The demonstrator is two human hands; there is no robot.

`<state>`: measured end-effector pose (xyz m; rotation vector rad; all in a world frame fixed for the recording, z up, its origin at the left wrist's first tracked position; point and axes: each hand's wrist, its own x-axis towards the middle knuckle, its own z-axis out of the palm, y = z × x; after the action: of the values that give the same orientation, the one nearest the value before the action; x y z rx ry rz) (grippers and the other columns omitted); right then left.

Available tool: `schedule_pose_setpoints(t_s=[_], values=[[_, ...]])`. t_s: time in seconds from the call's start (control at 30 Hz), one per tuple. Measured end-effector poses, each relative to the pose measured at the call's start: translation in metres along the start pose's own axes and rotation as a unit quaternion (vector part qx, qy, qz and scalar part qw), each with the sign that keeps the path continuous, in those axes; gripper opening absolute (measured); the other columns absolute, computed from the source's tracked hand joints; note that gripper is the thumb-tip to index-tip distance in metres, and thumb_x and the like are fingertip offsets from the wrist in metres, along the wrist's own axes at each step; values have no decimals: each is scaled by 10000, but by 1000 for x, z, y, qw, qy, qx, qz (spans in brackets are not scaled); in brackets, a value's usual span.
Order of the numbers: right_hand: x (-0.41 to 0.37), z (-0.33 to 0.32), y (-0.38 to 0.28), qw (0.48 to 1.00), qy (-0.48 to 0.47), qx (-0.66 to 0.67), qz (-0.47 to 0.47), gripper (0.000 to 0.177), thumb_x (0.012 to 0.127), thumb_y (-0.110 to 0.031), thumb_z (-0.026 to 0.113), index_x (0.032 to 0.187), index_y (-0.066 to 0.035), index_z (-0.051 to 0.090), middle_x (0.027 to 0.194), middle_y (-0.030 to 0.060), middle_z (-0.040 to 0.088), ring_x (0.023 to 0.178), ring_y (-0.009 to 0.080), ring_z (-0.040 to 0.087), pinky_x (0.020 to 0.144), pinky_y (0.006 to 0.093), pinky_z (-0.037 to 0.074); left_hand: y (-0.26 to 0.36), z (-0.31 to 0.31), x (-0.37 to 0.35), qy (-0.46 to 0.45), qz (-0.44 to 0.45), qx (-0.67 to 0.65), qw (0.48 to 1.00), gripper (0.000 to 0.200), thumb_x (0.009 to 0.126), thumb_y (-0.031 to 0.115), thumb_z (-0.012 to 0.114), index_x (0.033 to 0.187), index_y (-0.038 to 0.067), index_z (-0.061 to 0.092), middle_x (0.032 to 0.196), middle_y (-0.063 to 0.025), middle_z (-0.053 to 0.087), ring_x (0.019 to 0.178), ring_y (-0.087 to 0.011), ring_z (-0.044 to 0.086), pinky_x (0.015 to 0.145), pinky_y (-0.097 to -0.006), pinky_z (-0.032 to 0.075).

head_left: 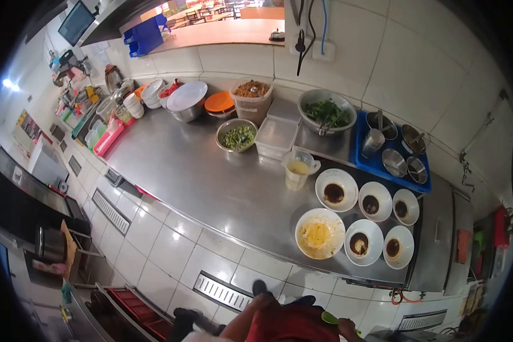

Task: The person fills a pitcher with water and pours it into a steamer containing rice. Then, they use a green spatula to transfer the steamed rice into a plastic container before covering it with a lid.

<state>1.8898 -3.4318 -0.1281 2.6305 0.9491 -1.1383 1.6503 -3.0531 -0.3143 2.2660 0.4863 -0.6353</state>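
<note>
At the bottom edge my right hand [347, 328] is closed round the handle of a green spoon [329, 318], in front of the red apron [285, 322]. My left hand [262, 300] is low beside the apron, its fingers too small and dark to make out. Beyond my hands, on the steel counter [194, 171], stand several white bowls with dark sauce, one of them here [333, 194]. A bowl with yellow, egg-like contents [320, 233] is at the front left of this group. Behind it stands a clear measuring jug [297, 171] with pale liquid.
A blue tray [362, 142] with metal cups stands at the back right. Along the wall are a bowl of greens [326, 114], a lidded plastic box [276, 137], a bowl of chopped greens [237, 137] and a tub of brown food [251, 105]. Floor drains lie below the counter's front edge.
</note>
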Motion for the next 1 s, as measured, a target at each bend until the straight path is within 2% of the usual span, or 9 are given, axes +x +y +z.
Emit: schedule_pose_setpoints(t_s=[0.2, 0.3, 0.43, 0.57, 0.63, 0.77, 0.9, 0.93, 1.0], values=[[117, 19, 36, 996, -63, -59, -21, 270, 852, -240, 505, 891, -52, 694, 988, 169, 680, 911, 384, 651, 805, 482, 519, 54, 91, -18, 34, -234, -296, 925, 546, 718, 500, 693, 1077, 92, 652, 978, -229, 651, 932, -343, 646, 838, -439, 514], [174, 46, 13, 997, -8, -29, -77, 228, 825, -178, 546, 973, -28, 632, 953, 226, 654, 901, 422, 624, 781, 521, 498, 73, 113, 5, 355, -134, -251, 891, 327, 777, 278, 586, 895, -21, 645, 727, -261, 631, 750, -450, 622, 649, -522, 491], [268, 114, 5, 980, 49, 15, -195, 221, 856, -74, 487, 1032, 17, 584, 1008, 242, 618, 968, 414, 583, 835, 494, 470, 45, 188, 74, 340, -238, -537, 735, 792, 598, -59, 724, 1343, 36, 472, 953, -172, 699, 784, -247, 679, 653, -357, 538], [343, 160, -1, 962, 122, 119, -215, 168, 824, 20, 475, 962, 10, 569, 956, 225, 600, 936, 437, 565, 781, 473, 451, 56, 156, 67, 405, -160, -650, 622, 843, 663, -284, 388, 1418, 91, 396, 1068, -160, 669, 648, -95, 584, 618, -236, 504], [369, 171, -6, 947, 166, 138, -240, 159, 813, 43, 464, 936, 13, 560, 922, 224, 586, 905, 437, 563, 747, 470, 437, 51, 155, 54, 467, -123, -596, 641, 789, 683, -238, 443, 1410, 66, 397, 987, -177, 689, 618, -84, 573, 640, -227, 510], [431, 207, 24, 859, 366, 101, -343, 174, 782, 64, 460, 916, 12, 556, 846, 210, 570, 833, 429, 565, 699, 462, 434, 63, 170, 28, 535, -92, -684, 488, 479, 910, -5, 491, 1363, -43, 343, 835, -203, 667, 428, -97, 483, 455, -256, 520], [476, 165, 10, 783, 558, 180, -208, 214, 916, -160, 569, 1021, 7, 653, 833, 110, 648, 747, 183, 587, 700, 320, 452, 89, 187, 31, 624, -102, -599, 492, 498, 927, 72, 521, 1349, -60, 293, 783, -186, 637, 365, -69, 428, 301, -191, 379], [483, 146, 3, 706, 640, 220, -208, 237, 913, -178, 588, 967, 50, 630, 864, 192, 635, 813, 318, 617, 737, 380, 454, 92, 191, 33, 647, -115, -566, 498, 545, 936, 71, 518, 1388, -61, 244, 787, -183, 626, 355, -62, 426, 271, -183, 361], [529, 96, 31, 645, 652, 369, -151, 341, 921, -282, 586, 1091, 14, 585, 837, 141, 629, 778, 241, 596, 661, 354, 432, 92, 197, 31, 630, -95, -583, 504, 474, 939, 104, 525, 1335, -62, 325, 785, -173, 631, 378, -57, 435, 298, -175, 352]])
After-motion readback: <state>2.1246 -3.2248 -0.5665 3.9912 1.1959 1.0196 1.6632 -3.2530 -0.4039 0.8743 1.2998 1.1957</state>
